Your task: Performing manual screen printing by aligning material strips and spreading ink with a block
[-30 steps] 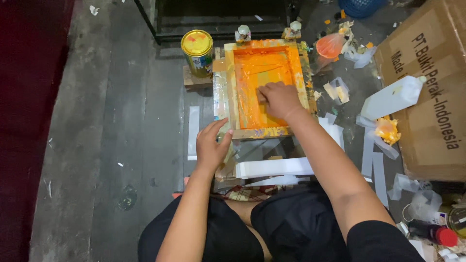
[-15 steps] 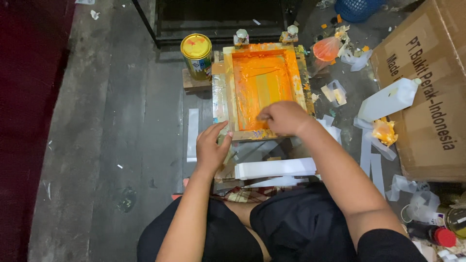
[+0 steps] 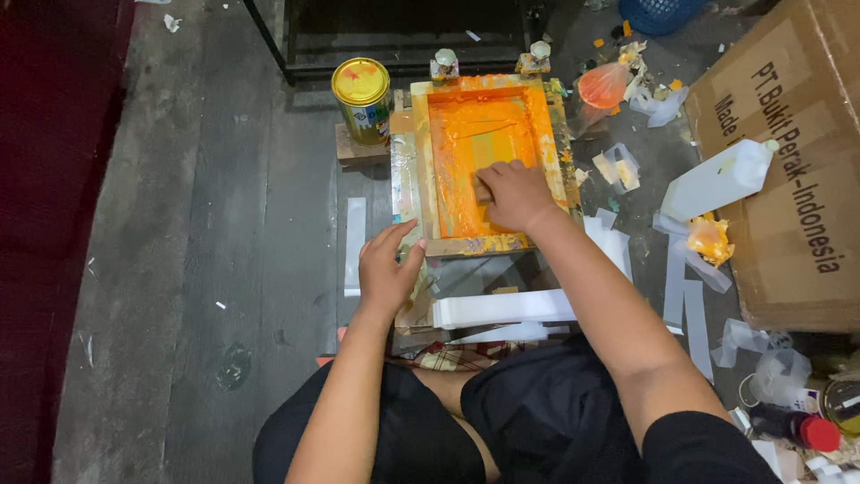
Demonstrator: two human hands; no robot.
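Looking down, we see our right hand [image 3: 512, 193] with fingers curled tight around a small squeegee block [image 3: 484, 186], pressed onto the orange-inked mesh of a wooden screen-printing frame [image 3: 484, 161] lying on the dark floor [image 3: 224, 224]. Our left hand [image 3: 387, 269] rests at the frame's seven o'clock corner, fingers spread narrowly, touching its edge. A yellow-lidded tin can [image 3: 362, 99] stands at ten o'clock from the frame. A brown cardboard box [image 3: 788, 179] sits at three o'clock.
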